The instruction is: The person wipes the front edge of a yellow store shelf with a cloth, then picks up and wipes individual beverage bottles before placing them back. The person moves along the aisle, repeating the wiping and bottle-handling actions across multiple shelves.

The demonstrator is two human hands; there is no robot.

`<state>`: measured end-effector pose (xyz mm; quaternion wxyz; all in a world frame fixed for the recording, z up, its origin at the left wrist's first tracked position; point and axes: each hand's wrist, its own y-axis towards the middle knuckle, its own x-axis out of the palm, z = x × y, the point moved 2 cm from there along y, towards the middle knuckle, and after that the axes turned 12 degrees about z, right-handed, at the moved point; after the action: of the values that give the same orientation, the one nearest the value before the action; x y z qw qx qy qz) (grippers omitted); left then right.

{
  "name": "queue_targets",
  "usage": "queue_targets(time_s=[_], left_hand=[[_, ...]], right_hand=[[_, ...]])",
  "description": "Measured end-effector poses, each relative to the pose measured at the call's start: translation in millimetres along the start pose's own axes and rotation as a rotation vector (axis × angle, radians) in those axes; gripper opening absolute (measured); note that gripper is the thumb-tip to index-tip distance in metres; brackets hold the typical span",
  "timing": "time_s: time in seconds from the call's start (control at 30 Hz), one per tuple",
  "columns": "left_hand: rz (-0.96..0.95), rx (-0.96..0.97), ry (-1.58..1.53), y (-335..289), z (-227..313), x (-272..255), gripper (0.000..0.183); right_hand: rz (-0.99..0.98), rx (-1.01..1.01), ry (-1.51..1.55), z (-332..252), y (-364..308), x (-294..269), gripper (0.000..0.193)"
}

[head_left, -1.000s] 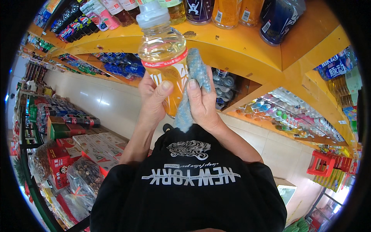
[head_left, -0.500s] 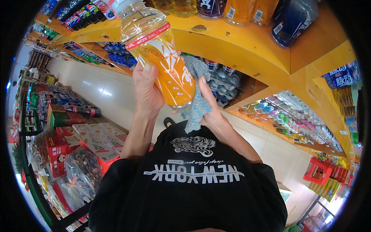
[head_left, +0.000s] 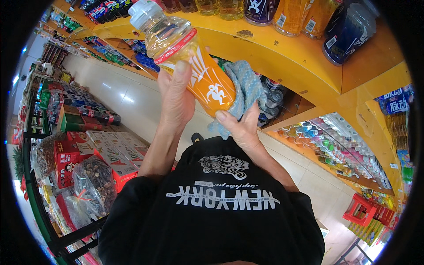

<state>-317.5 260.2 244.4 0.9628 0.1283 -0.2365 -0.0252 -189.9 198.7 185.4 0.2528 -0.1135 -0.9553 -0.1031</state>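
Observation:
My left hand (head_left: 177, 99) is closed around a clear drink bottle (head_left: 210, 81) with an orange label, a red band and a white cap. The bottle is tilted, its cap toward the upper left and its base toward my right hand (head_left: 242, 130). That hand grips a light blue, textured cloth (head_left: 247, 84), which wraps round the bottle's base and right side. My right thumb lies near the base edge; the other right fingers are mostly hidden behind the cloth.
A yellow shelf (head_left: 291, 57) with orange and dark bottles curves close ahead. Lower shelves hold packed bottles (head_left: 322, 137). Cartons (head_left: 112, 152) and a bag of dried goods (head_left: 95, 179) stand at left, along an aisle floor (head_left: 119, 95). A red plastic stool (head_left: 361, 210) is at right.
The bottle has turned in my left hand, so its printed figure now faces me differently. My right hand has brought the cloth from beside the bottle to around its base.

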Motion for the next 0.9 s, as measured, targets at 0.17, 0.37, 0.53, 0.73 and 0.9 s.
queue_targets(time_s=[0.17, 0.37, 0.53, 0.73, 0.9], left_hand=[[0.25, 0.117, 0.084, -6.7, -0.7, 10.8, 0.049], [0.227, 0.017, 0.006, -8.4, -0.6, 5.4, 0.051], [0.018, -0.053, -0.107, -18.0, -2.2, 13.5, 0.066], [-0.184, -0.353, -0.113, -29.8, -16.1, 8.6, 0.086], [-0.197, -0.337, -0.068, -25.3, -7.9, 6.8, 0.095]], right_hand=[[0.012, -0.317, -0.216, 14.0, -0.4, -2.6, 0.082], [-0.091, -0.606, -0.538, -1.3, -0.4, -1.1, 0.078], [-0.078, -0.679, -0.563, -12.9, 13.6, 6.0, 0.066], [-0.065, -0.291, -0.226, -41.9, 26.6, 14.8, 0.059], [-0.074, -0.219, -0.14, -56.6, 28.9, 24.3, 0.054]])
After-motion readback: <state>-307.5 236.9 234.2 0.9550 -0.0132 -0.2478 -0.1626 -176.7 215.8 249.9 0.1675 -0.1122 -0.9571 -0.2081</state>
